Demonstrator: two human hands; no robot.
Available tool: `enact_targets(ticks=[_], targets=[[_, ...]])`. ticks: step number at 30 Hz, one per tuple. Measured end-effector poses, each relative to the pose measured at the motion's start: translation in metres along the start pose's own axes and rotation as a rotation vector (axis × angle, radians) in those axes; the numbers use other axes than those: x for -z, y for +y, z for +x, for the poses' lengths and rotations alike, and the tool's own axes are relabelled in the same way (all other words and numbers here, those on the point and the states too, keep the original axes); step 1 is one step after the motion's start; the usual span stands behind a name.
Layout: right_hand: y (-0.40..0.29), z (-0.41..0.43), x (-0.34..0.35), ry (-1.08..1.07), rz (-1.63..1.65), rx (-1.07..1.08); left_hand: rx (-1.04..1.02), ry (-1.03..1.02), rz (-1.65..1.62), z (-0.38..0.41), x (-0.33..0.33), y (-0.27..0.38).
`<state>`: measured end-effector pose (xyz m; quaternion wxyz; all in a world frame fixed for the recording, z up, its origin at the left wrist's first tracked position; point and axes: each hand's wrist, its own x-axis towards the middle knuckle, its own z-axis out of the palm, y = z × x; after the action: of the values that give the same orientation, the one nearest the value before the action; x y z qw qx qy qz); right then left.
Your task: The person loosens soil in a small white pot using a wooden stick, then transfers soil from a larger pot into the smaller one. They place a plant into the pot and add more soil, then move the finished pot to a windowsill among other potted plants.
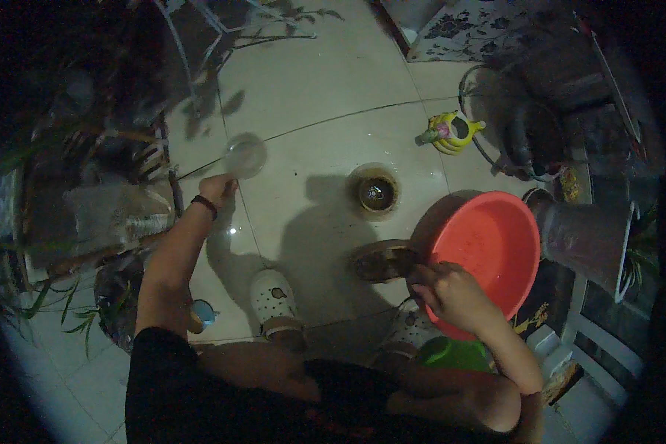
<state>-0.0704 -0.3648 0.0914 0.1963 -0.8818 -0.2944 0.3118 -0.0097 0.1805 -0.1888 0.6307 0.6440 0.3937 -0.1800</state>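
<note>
In my left hand (220, 188), stretched out over the tiled floor, is the edge of a clear round dish or lid (246, 156), which is blurred. My right hand (449, 294) grips the near end of a dark brown oval vessel (383, 262), its kind unclear in the dim light. Part of that hand and wrist overlaps an orange-red plastic basin (491, 255), which appears tilted; whether they touch I cannot tell. Between my hands a round brown-rimmed pot or opening (377, 194) at floor level has a shiny wet-looking middle.
A yellow pitcher-like ornament (452, 132) stands on the floor beyond the basin. A grey bucket (583, 238) is at the right. My white clogs (272, 299), a blue cup (203, 313) and a green plastic container (455, 355) are near me. Plants (77, 316) and a rack (211, 33) line the left.
</note>
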Motion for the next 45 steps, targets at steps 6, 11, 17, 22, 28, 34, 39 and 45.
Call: enact_targets(ticks=[6,11,17,22,28,34,39,45], targets=[[0.006,-0.001,-0.01,-0.04,-0.063,-0.052,-0.357,0.237,0.508,0.001,0.022,0.002],[0.031,0.002,-0.049,0.061,-0.375,0.138,-0.135,0.146,0.091,-0.059,-0.043,0.056],[0.021,0.043,-0.101,0.106,-0.647,0.126,-0.21,0.069,-0.007,-0.149,-0.083,0.096],[0.034,0.07,-0.137,0.068,-0.833,-0.001,-0.253,0.107,-0.014,-0.148,-0.062,0.107],[0.042,0.075,-0.138,-0.066,-0.757,0.048,-0.337,0.142,-0.309,-0.138,-0.032,0.123],[0.039,0.08,-0.129,-0.009,-0.712,0.128,-0.403,0.183,-0.477,-0.136,-0.039,0.138],[0.022,0.088,-0.102,-0.072,-0.532,0.097,-0.453,0.07,-0.462,-0.135,-0.049,0.158],[-0.003,0.09,-0.03,0.029,-0.315,0.125,-0.509,0.071,-0.34,-0.178,-0.088,0.192]])
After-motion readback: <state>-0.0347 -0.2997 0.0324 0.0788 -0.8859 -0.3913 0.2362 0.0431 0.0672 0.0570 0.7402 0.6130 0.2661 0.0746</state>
